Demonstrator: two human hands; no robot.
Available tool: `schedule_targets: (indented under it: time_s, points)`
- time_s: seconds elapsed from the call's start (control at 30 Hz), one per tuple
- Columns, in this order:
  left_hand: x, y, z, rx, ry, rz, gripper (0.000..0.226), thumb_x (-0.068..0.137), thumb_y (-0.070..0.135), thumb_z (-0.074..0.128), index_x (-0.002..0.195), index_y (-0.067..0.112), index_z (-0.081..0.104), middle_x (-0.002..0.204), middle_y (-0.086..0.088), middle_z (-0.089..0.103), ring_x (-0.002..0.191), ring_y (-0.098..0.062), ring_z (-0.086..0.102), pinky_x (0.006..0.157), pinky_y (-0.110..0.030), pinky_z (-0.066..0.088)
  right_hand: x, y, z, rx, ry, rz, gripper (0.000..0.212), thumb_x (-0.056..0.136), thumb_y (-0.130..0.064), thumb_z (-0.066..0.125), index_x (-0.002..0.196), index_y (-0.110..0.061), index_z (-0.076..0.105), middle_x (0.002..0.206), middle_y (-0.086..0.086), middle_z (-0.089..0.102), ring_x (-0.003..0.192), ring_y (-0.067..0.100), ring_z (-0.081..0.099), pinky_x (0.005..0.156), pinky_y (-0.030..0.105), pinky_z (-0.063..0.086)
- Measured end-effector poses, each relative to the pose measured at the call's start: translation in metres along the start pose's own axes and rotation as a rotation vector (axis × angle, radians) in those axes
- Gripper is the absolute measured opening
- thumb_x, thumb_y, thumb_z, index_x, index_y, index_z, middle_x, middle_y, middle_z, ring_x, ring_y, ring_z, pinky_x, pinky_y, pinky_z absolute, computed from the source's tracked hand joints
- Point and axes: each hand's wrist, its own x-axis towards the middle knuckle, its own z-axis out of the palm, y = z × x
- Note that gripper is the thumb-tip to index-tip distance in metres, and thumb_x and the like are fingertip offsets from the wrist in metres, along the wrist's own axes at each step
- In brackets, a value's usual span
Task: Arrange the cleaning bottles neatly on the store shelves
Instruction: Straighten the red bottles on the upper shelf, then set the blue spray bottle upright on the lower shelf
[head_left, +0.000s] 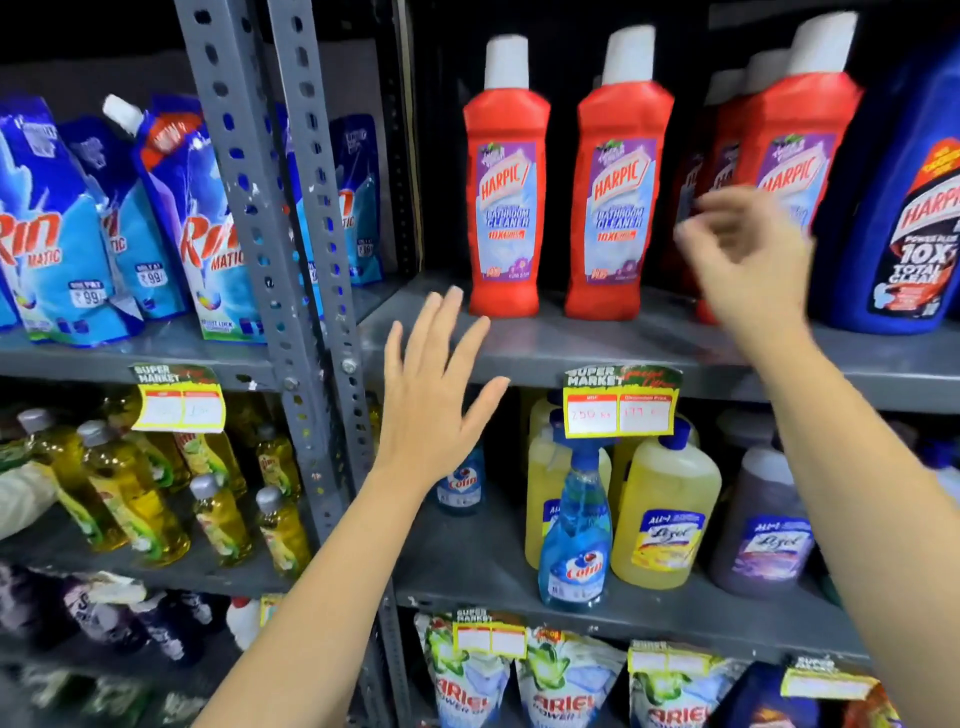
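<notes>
Both hands are up at the shelf and neither holds anything. The left hand (434, 395) is spread flat and wide, fingers pointing up, its tips just short of the base of the nearest red bottle (506, 182). The right hand (748, 254) is blurred with motion; its fingers look loosely curled and partly apart, hovering in front of the right-hand cluster of red bottles (789, 150), and whether it touches the front one cannot be told.

A second red bottle (621, 182) stands upright between the two hands, near the first, both with labels facing out. The cluster behind the right hand looks crowded, with more white caps showing behind the front one. Beyond that hand, at the far side, stands a big blue bottle (914, 208).

The step in hand seems to be straightening this red row. To do it well, the right hand would best take the front bottle of the cluster around its waist (not by the tall cap, which could tip it), turn the label forward and set it in line with the two already squared. The open left hand could steady the neighbours, since these narrow bottles sit close to the shelf edge (519, 358) and a nudge might topple one.
</notes>
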Motion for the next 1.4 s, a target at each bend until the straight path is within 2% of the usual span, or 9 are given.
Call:
schedule_targets:
  time_s: [0.07,0.13,0.27,0.4,0.53,0.7,0.87,1.03,1.4]
  points:
    - [-0.032,-0.003,0.005,-0.016,0.094,-0.011,0.048,0.101,0.037,0.041,0.141,0.012,0.044,0.157,-0.015,0.026,0.148,-0.027,0.016,0.118,-0.050,0.014,-0.028,-0.009,-0.022,0.107,0.226,-0.181,0.008,0.094,-0.017,0.061,0.102,-0.019,0.062,0.081,-0.005,0.063,0.072,0.002,0.066,0.068,0.022,0.049]
    - [-0.070,-0.005,0.015,-0.055,0.066,-0.027,0.045,0.100,0.031,0.044,0.141,0.011,0.045,0.156,-0.015,0.028,0.147,-0.028,0.019,0.116,-0.050,0.020,-0.067,-0.009,-0.037,0.170,0.275,-0.245,0.008,0.099,-0.022,0.057,0.102,-0.029,0.056,0.084,0.008,0.063,0.069,0.008,0.067,0.067,0.024,0.048]
    - [-0.150,-0.006,0.044,-0.143,-0.331,-0.098,0.044,0.101,0.031,0.042,0.140,0.011,0.048,0.156,-0.009,0.031,0.144,-0.027,0.027,0.111,-0.051,0.031,-0.156,0.014,-0.031,0.121,0.192,-0.090,0.025,0.096,-0.009,0.056,0.102,-0.034,0.055,0.076,0.007,0.059,0.060,0.007,0.062,0.058,0.021,0.044]
    - [-0.218,-0.010,0.074,-0.082,-0.783,-0.230,0.054,0.103,0.044,0.032,0.150,0.019,0.030,0.161,0.000,0.010,0.149,-0.020,0.010,0.119,-0.049,0.016,-0.229,0.064,-0.008,-0.022,-0.114,0.266,0.021,0.084,-0.028,0.061,0.104,-0.034,0.057,0.078,0.000,0.063,0.066,0.005,0.060,0.060,0.023,0.049]
    - [-0.259,-0.017,0.093,0.008,-1.072,-0.281,0.067,0.101,0.054,0.023,0.154,0.019,0.002,0.163,0.000,-0.005,0.148,-0.016,-0.009,0.120,-0.041,-0.004,-0.270,0.109,0.010,-0.260,-0.622,0.618,0.080,0.080,-0.034,0.078,0.145,-0.013,0.036,0.121,0.002,0.055,0.103,0.020,0.059,0.084,0.040,0.054]
    - [-0.272,-0.019,0.097,0.059,-1.060,-0.257,0.070,0.100,0.056,0.023,0.154,0.018,0.001,0.163,-0.001,-0.001,0.149,-0.018,-0.005,0.119,-0.041,-0.006,-0.286,0.135,0.026,-0.156,-0.737,0.784,0.070,0.075,-0.023,0.085,0.133,-0.015,0.047,0.118,-0.003,0.062,0.107,0.017,0.063,0.081,0.021,0.050]
    - [-0.275,-0.021,0.099,0.061,-1.034,-0.226,0.070,0.099,0.057,0.023,0.154,0.017,0.003,0.163,-0.002,0.001,0.149,-0.019,-0.002,0.120,-0.043,-0.004,-0.292,0.134,0.042,-0.161,-0.616,0.833,0.061,0.073,-0.019,0.086,0.123,-0.010,0.053,0.116,0.007,0.070,0.104,0.024,0.068,0.086,0.040,0.056]
    - [-0.278,-0.020,0.100,0.056,-1.019,-0.238,0.070,0.099,0.056,0.024,0.154,0.017,0.004,0.163,-0.002,0.003,0.149,-0.020,-0.001,0.120,-0.043,-0.003,-0.304,0.120,0.064,-0.255,-0.587,0.741,0.059,0.074,-0.028,0.085,0.122,-0.010,0.055,0.111,0.007,0.072,0.093,0.017,0.066,0.077,0.026,0.048]
    - [-0.282,-0.025,0.102,0.025,-0.987,-0.223,0.069,0.100,0.055,0.023,0.154,0.016,0.006,0.163,-0.004,0.006,0.149,-0.020,0.000,0.121,-0.044,-0.002,-0.319,0.091,0.134,-0.284,-0.565,0.653,0.051,0.079,-0.032,0.081,0.108,-0.010,0.046,0.108,0.012,0.070,0.097,0.030,0.069,0.071,0.029,0.049]
